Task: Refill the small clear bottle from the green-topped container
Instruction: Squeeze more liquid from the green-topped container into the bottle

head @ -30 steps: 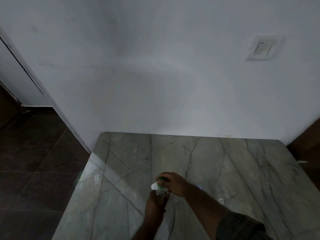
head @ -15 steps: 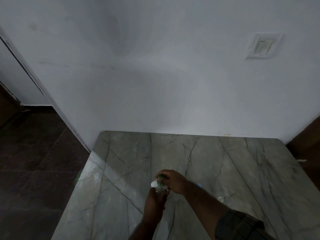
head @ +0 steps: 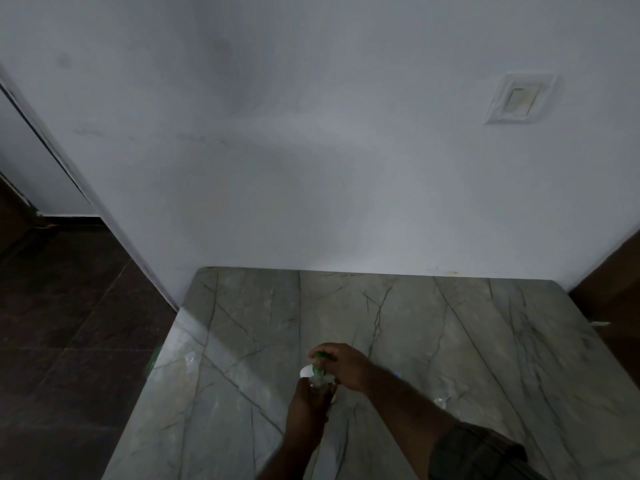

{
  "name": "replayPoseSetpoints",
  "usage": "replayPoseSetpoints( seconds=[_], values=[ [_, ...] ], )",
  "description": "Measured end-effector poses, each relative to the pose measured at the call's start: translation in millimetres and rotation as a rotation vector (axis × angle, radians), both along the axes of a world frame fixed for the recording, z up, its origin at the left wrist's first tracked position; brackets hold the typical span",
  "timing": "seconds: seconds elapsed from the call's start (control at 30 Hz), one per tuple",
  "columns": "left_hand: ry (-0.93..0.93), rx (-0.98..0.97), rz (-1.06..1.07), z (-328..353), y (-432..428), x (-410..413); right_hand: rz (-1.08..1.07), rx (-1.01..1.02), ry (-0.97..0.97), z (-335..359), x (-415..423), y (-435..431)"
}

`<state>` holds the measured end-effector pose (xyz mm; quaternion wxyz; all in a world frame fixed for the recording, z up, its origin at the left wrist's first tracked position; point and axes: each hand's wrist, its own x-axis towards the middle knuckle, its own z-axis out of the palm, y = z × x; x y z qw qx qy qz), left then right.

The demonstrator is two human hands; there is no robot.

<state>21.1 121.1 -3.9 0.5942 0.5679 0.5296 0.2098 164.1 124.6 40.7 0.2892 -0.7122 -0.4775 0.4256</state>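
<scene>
My left hand (head: 308,403) grips a small clear bottle (head: 316,385) from below, over the grey marble tabletop (head: 450,341). Only the bottle's neck shows above my fingers. My right hand (head: 341,365) is curled over the green-topped container (head: 320,357), which sits tipped against the bottle's mouth. A bit of green top and a white part (head: 306,371) peek out by my right fingers. Most of both objects is hidden by my hands, and the dim light blurs the details.
A small clear cap-like object (head: 440,402) lies on the tabletop to the right of my right forearm. The table meets a white wall (head: 311,168) at the back, with a wall switch plate (head: 519,100) at upper right. Dark tiled floor (head: 69,341) lies left of the table.
Both hands stay together on the bottle and container. The view has shifted slightly, and my hands sit a touch lower in the frame.
</scene>
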Motion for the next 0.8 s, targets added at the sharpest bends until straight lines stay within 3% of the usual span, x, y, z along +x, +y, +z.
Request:
replayPoseSetpoints(
  seconds=[0.8],
  values=[
    [-0.04, -0.08, 0.023, -1.2, -2.9, 1.5, 0.019, -0.017, -0.029, -7.7, 0.8, 1.9]
  ],
)
